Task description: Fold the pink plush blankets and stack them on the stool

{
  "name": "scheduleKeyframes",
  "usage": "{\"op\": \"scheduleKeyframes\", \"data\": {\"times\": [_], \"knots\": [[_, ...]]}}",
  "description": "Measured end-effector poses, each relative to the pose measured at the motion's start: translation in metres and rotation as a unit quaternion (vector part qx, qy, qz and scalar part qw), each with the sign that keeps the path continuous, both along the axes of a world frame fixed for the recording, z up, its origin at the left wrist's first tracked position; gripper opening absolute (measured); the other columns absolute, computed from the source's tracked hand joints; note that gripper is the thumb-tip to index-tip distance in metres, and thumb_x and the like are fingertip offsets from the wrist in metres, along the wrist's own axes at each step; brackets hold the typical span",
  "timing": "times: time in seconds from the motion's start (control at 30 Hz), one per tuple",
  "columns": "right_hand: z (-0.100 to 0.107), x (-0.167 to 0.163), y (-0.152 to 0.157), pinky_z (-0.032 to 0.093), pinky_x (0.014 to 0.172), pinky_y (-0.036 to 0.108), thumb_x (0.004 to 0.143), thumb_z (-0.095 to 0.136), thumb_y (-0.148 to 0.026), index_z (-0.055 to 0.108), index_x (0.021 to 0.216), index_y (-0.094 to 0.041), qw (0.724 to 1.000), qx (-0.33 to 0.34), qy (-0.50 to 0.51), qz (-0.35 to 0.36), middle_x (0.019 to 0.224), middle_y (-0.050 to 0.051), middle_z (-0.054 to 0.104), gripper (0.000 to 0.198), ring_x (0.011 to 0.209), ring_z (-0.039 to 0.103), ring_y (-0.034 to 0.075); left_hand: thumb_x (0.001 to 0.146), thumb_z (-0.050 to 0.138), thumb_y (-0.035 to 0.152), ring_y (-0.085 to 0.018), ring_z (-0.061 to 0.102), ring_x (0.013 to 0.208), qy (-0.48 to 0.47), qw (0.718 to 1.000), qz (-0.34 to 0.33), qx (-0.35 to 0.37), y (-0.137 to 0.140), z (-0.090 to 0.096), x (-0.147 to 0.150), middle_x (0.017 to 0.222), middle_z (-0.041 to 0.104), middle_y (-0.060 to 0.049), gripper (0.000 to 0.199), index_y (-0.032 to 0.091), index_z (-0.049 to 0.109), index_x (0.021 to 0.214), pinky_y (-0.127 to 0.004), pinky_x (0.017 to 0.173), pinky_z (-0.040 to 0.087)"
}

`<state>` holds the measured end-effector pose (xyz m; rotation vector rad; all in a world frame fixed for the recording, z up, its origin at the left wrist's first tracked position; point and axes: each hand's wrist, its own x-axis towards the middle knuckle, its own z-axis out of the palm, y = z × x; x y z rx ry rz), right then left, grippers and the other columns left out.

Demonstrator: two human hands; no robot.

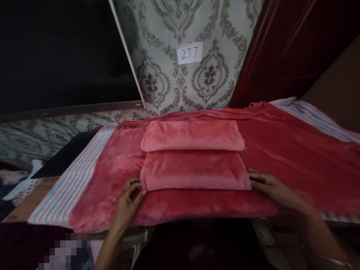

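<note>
Pink plush cloth (194, 171) lies mid-spread on a red blanket (284, 161). Folding looks well advanced: two neat panels, one behind the other, not stacked; anything left can't be told. Left hand (128, 200) and right hand (271, 188) touch the near corners, fingers narrow; pinching or merely resting, unclear.

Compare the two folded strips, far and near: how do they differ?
The far strip looks lighter pink, while the near strip has a darker red top. No hand is at the far strip, whereas the left hand and right hand are at the near strip's two ends. Both look plush and lie on the red blanket.
</note>
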<state>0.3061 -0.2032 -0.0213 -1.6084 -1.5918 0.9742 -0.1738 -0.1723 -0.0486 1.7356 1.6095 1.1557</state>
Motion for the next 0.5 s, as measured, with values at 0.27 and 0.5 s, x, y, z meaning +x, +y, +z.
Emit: {"op": "scheduleKeyframes", "data": {"times": [0.27,0.5], "knots": [[-0.020,0.003,-0.009,0.051,0.057,0.025,0.061,0.078,-0.077,0.069,0.072,-0.021,0.967,0.049,0.192,-0.164,0.066,0.000,0.062,0.057,0.057,0.056,0.014,0.069,0.071,0.076,-0.025,0.063,0.094,-0.070,0.997,0.018,-0.037,0.003,0.023,-0.004,0.091,0.068,-0.005,0.055,0.022,0.069,0.077,-0.036,0.091,0.051],[-0.020,0.009,-0.015,0.051,0.055,0.024,0.057,0.084,-0.072,0.067,0.068,-0.020,0.959,0.024,0.232,-0.161,0.064,0.000,0.060,0.056,0.058,0.055,0.013,0.062,0.079,0.075,-0.020,0.060,0.080,-0.109,0.986,-0.002,-0.123,0.001,0.033,-0.012,0.078,0.066,-0.002,0.057,0.021,0.070,0.078,-0.028,0.075,0.050]]}}
